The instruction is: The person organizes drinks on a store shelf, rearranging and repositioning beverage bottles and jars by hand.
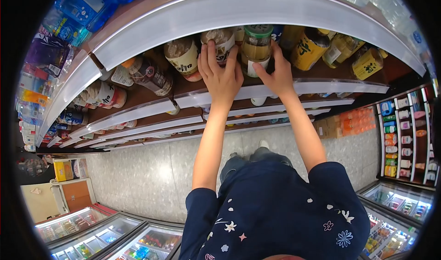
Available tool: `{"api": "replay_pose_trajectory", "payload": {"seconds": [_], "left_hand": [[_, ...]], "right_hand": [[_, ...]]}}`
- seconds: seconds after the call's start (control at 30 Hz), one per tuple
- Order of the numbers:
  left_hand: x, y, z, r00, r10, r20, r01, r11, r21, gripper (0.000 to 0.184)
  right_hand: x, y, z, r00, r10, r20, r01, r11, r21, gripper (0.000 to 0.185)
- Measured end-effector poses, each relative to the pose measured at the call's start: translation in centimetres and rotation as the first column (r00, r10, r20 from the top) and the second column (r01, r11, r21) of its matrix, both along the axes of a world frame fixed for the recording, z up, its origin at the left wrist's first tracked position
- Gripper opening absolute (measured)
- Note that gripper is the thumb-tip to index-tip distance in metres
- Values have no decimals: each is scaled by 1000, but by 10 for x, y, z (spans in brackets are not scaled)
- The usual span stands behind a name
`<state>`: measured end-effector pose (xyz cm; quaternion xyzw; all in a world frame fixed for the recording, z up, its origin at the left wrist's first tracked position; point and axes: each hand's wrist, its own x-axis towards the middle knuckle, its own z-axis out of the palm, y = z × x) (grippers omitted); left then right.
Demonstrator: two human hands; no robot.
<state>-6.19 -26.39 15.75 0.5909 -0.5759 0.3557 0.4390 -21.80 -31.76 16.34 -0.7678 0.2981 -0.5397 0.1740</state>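
Note:
My right hand [279, 75] is at the right side of a green-capped bottle [257, 48] of pale liquid, its thumb across the front and its fingers along the side. The bottle stands on the shelf. Flat against the front of a bottle with a cream label [217, 40] lies my left hand [220, 76], fingers stretched and apart. A similar cream-labelled bottle [182, 57] stands just left of that hand. Right of my right hand is a bottle with a yellow label [308, 51]. The backs of the bottles are hidden under the upper shelf.
A white shelf edge [257, 7] curves above my hands, and another shelf rail [330, 87] runs below them. Dark bottles [149, 78] stand to the left. Orange-wrapped packs [357, 122] sit on the floor at right. Glass-topped freezers [105, 232] are behind me.

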Motion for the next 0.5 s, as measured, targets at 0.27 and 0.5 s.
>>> {"api": "replay_pose_trajectory", "payload": {"seconds": [0.27,0.5], "left_hand": [[-3,1,2,997,77,-3,-77,997,16,37],[-5,1,1,989,145,-33,-145,989,0,32]], "right_hand": [[-1,0,0,999,27,19,-27,1000,0,77],[-4,1,4,996,84,22,-85,996,10,75]]}}
